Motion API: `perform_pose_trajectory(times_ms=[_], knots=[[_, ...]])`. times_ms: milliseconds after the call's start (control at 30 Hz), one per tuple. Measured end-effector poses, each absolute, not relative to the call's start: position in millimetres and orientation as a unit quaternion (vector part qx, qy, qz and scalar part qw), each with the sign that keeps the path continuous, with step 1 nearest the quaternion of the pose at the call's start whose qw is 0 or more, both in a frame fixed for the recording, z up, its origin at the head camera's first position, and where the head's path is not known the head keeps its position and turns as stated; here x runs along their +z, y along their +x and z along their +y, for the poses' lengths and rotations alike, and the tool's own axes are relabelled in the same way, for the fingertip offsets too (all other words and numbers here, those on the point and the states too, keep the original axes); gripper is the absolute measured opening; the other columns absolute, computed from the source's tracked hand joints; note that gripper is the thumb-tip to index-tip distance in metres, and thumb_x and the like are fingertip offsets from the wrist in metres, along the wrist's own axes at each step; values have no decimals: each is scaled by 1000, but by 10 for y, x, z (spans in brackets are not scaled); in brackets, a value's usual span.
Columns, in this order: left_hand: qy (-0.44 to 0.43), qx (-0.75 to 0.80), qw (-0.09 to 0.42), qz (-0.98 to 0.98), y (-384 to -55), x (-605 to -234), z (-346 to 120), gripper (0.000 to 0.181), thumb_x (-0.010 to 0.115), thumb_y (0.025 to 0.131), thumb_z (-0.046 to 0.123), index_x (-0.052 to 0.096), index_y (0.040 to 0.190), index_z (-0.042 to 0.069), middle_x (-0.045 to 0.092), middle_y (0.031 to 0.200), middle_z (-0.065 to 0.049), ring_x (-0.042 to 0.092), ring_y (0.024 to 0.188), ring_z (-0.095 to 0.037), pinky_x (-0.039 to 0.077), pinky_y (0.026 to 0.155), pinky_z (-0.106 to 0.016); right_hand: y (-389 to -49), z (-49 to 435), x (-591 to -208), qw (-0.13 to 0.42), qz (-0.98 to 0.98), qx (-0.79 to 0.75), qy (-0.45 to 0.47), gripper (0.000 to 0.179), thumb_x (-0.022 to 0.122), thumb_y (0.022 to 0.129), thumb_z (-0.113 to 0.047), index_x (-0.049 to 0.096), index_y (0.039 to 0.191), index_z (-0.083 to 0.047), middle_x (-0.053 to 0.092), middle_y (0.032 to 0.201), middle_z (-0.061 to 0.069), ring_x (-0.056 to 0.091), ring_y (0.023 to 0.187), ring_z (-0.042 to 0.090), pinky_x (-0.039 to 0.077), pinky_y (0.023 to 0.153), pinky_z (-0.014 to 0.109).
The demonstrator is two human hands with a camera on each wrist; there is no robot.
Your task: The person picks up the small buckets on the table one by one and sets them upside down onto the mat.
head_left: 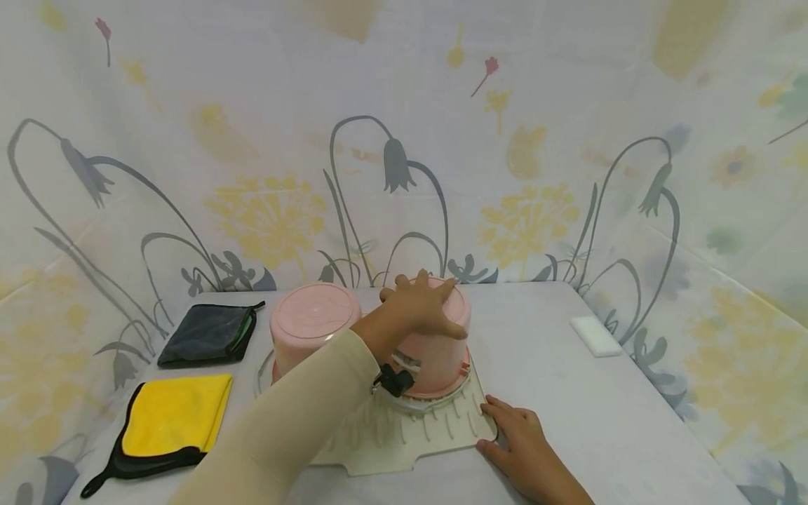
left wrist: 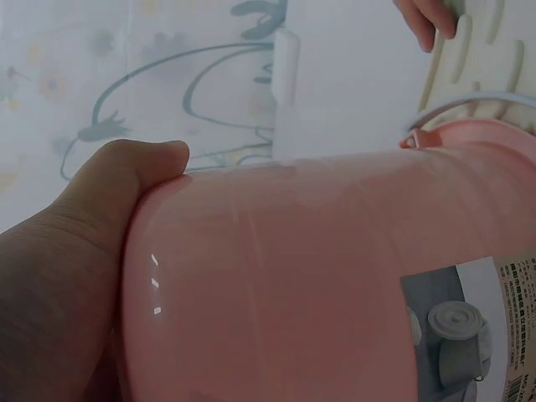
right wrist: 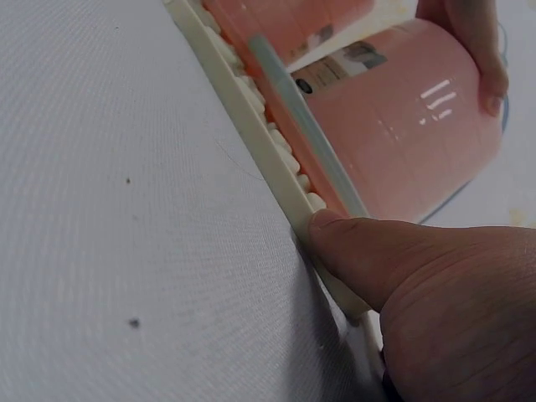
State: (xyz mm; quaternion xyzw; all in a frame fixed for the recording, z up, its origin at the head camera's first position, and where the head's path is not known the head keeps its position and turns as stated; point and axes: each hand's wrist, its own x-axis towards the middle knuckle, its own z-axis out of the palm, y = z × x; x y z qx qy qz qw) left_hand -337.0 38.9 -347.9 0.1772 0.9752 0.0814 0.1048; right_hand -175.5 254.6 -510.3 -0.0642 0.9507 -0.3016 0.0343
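Observation:
Two pink plastic buckets stand upside down side by side on a cream ridged draining tray. My left hand spreads over the upturned base of the right bucket and grips it, its thumb bent over the base's edge. A printed label shows on that bucket's side, and a pale handle lies round its rim. Partly behind my left forearm is the left bucket. My right hand holds the tray's near right corner, thumb at the front edge and fingers along the right side.
A folded dark cloth lies at the back left. Nearer, a folded yellow cloth lies on a black long-handled pan. A white block sits near the table's right edge. Flower-patterned sheeting rises behind the table.

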Motion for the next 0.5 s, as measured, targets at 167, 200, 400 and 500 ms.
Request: perform_pose_trajectory(times_ms=[167, 200, 400, 500], knots=[[175, 76, 103, 976, -3344, -3464, 393, 107, 65, 78, 85, 13, 165, 52, 10, 177, -11, 21, 154, -51, 36, 105, -72, -1757, 2562, -5109, 19, 953, -291, -75, 61, 77, 95, -40, 58, 147, -15, 45, 164, 4, 41, 138, 36, 41, 109, 61], [176, 76, 104, 976, -3341, -3463, 391, 107, 65, 78, 85, 13, 165, 52, 9, 177, -11, 21, 154, -51, 36, 105, -73, -1759, 2564, -5111, 18, 953, -291, -76, 61, 77, 95, -40, 58, 147, -15, 45, 164, 4, 41, 138, 36, 41, 109, 60], [177, 84, 106, 975, -3332, -3477, 370, 107, 64, 78, 86, 12, 165, 51, 5, 177, -11, 16, 156, -52, 33, 108, -75, -1772, 2564, -5123, 31, 951, -300, -67, 63, 77, 94, -42, 57, 148, -16, 44, 165, 4, 40, 139, 37, 41, 110, 62], [177, 90, 108, 974, -3319, -3493, 355, 108, 63, 78, 86, 12, 166, 50, 4, 177, -11, 14, 157, -52, 32, 108, -75, -1772, 2566, -5138, 40, 948, -309, -65, 63, 76, 94, -43, 56, 149, -17, 44, 165, 5, 40, 139, 37, 42, 108, 65]])
